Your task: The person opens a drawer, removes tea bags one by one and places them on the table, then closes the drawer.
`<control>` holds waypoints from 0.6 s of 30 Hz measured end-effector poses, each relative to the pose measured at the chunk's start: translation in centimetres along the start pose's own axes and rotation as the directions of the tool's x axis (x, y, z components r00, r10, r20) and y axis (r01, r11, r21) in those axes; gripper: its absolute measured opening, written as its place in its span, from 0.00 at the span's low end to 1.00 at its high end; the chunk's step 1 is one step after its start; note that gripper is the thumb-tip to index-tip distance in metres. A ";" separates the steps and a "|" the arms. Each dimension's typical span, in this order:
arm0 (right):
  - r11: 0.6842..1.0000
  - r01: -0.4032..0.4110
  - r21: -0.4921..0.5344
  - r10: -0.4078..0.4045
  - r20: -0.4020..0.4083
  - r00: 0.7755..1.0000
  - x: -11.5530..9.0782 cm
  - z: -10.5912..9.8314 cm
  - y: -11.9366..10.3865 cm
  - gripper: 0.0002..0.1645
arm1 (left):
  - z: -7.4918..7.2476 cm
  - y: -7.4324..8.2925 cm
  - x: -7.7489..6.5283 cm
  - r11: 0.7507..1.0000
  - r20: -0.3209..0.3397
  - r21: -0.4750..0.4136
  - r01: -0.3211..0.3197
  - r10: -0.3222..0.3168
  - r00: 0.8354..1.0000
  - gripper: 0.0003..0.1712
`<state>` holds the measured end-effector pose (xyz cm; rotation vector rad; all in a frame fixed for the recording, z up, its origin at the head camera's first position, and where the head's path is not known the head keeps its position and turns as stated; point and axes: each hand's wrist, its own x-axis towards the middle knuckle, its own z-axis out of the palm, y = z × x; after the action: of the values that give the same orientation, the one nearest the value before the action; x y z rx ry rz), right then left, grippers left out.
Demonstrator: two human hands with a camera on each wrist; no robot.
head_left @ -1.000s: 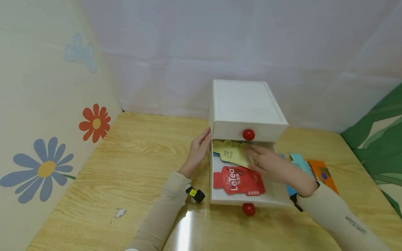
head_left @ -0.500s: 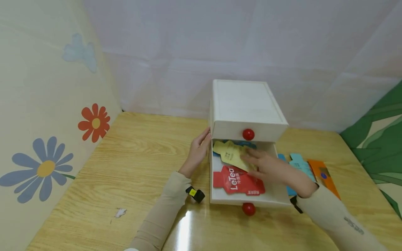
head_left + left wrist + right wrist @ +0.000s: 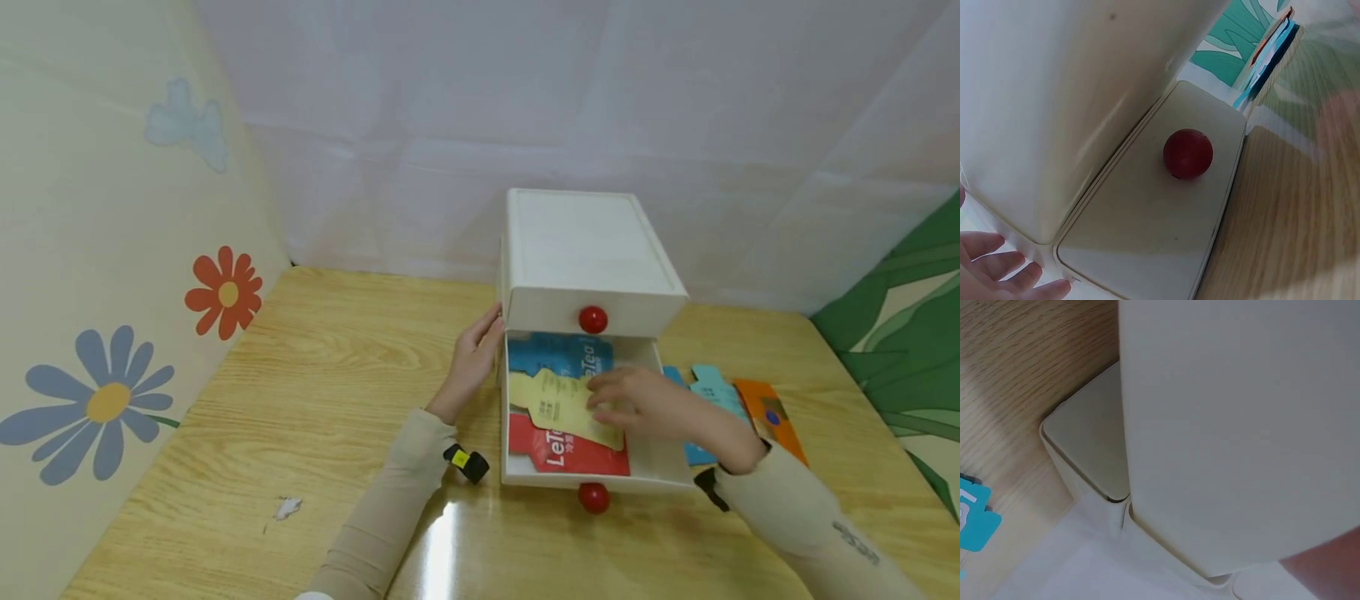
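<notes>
Yellow pouch point(image 3: 558, 406) | under right hand point(image 3: 645, 406) | red pouch point(image 3: 570, 450) reads "LeTea"

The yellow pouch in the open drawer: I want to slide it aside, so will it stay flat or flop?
The yellow pouch looks thin and flat, so probably light and bendy. It lies on the glossy red pouch, so it may slide easily under the right hand.

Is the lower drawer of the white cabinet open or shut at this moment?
Open. The lower drawer is pulled out toward the person, and the blue pouch, yellow pouch and red pouch inside it show.
</notes>
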<state>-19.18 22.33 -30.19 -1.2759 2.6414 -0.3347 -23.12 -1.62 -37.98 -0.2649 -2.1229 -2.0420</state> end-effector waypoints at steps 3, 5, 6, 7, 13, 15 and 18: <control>0.999 -0.039 0.004 0.039 -0.016 0.999 0.4 0.2 -0.2 0.11 | 0.0 0.0 0.0 1.000 0.004 -0.005 -0.003 0.003 1.000 0.23; 0.996 -0.094 0.005 0.094 -0.010 0.996 0.7 0.4 -0.4 0.20 | 0.0 -0.1 0.0 1.000 0.008 -0.011 -0.007 0.007 1.000 0.23; 0.993 -0.121 0.002 0.121 0.000 0.993 0.8 0.5 -0.4 0.25 | 0.0 -0.1 0.0 1.000 0.009 -0.012 -0.008 0.008 1.000 0.23; 0.989 -0.145 -0.004 0.145 0.011 0.989 0.9 0.6 -0.5 0.31 | 0.0 -0.1 0.0 1.000 0.011 -0.013 -0.010 0.010 1.000 0.23; 0.980 -0.198 -0.034 0.199 0.031 0.980 1.1 1.1 -0.7 0.44 | 0.0 0.0 0.0 1.000 0.016 -0.018 -0.014 0.014 1.000 0.23; 0.981 -0.188 -0.050 0.189 0.018 0.982 1.2 1.3 -0.7 0.45 | -0.1 0.0 0.0 1.000 0.015 -0.018 -0.012 0.013 1.000 0.23; 0.980 -0.190 -0.057 0.191 0.003 0.982 1.3 1.4 -0.7 0.46 | -0.1 0.0 0.0 1.000 0.017 -0.023 -0.010 0.010 1.000 0.23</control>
<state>-19.07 20.75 -31.42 -1.0248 2.7559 -0.2257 -23.11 -1.72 -37.99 -0.2969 -2.1050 -2.0664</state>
